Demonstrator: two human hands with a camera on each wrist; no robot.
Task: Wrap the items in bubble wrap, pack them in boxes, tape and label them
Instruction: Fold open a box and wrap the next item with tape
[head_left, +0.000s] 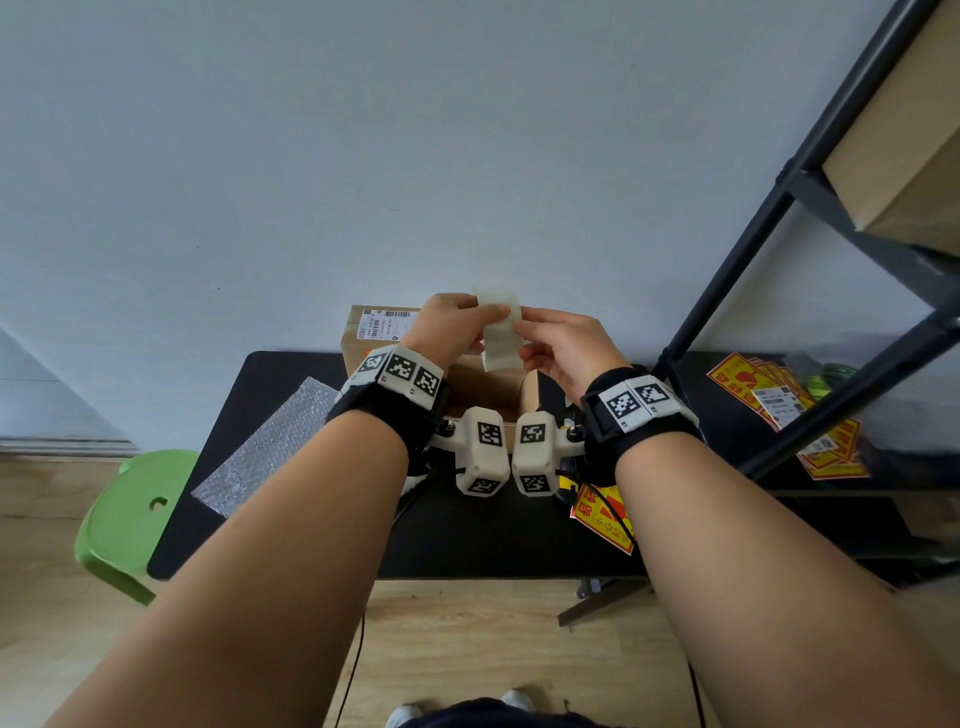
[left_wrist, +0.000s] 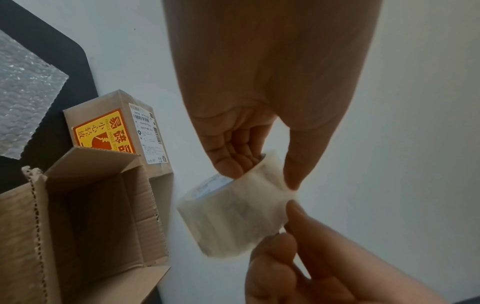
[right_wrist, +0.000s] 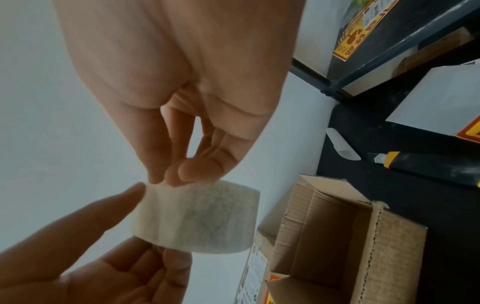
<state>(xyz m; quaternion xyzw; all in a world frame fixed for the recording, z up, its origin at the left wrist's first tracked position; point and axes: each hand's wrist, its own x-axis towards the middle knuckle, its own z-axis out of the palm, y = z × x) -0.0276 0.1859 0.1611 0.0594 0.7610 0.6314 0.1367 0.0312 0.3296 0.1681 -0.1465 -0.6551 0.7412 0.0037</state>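
I see the roll of clear packing tape (head_left: 500, 328) held up in the air between both hands, above the open cardboard box (head_left: 488, 387) at the back of the black table (head_left: 291, 374). My left hand (head_left: 452, 327) grips the roll, fingers hooked into its core and thumb laid along the outside. My right hand (head_left: 563, 348) pinches the roll's outer layer between thumb and fingertips (right_wrist: 166, 174); the roll is motion-blurred, so I take this to be the loose tape end, though I cannot be sure. Both palms face each other, wrists raised and close together.

The open box shows its bare corrugated inside, flaps up. Just behind it on the left stands a sealed cardboard box (left_wrist: 116, 131) against the wall, carrying a white shipping label (left_wrist: 149, 133) with barcodes and an orange-yellow fragile sticker (left_wrist: 103, 135) reading "FRAGILE HANDLE WITH", with large Chinese characters. A sheet of bubble wrap (head_left: 270, 441) lies on the table's left part. A utility knife (right_wrist: 426, 166) with a yellow and black handle lies right of the open box, beside a curl of white backing paper (right_wrist: 340, 147). More fragile stickers (head_left: 769, 405) are stacked under the black metal shelf frame (head_left: 779, 234), which crosses in front of them. A green stool (head_left: 130, 519) stands at the left.
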